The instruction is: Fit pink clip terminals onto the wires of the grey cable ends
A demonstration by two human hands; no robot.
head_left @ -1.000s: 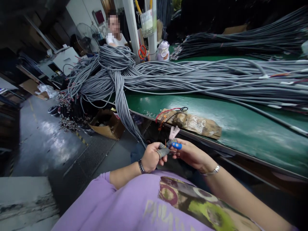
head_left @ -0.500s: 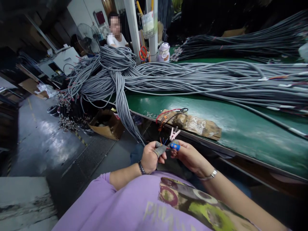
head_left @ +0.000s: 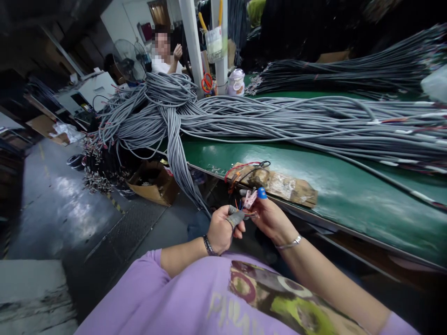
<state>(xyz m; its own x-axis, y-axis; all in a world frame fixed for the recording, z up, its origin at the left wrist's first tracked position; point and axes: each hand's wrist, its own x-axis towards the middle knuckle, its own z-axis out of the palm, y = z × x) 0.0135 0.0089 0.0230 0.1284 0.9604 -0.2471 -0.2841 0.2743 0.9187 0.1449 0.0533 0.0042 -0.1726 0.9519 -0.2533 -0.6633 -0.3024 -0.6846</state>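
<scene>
My left hand (head_left: 220,229) is closed round the end of a grey cable (head_left: 236,217) whose thin coloured wires stick out toward my right hand. A grey wrap covers its thumb. My right hand (head_left: 270,217) is closed on a small tool with a blue handle (head_left: 261,192), held against those wire ends. Both hands meet just below the front edge of the green table (head_left: 314,167). A thick bundle of grey cables (head_left: 181,158) hangs off the table down toward my left hand.
Long grey cable bundles (head_left: 314,118) lie across the table. A taped cardboard block (head_left: 279,184) with red and black wires sits at its edge. An open cardboard box (head_left: 153,182) stands on the floor. Another person (head_left: 164,56) sits behind the white post (head_left: 190,42).
My right hand has lifted and turned, so the blue handle now points up near the cardboard block. The person in the background has raised a hand.
</scene>
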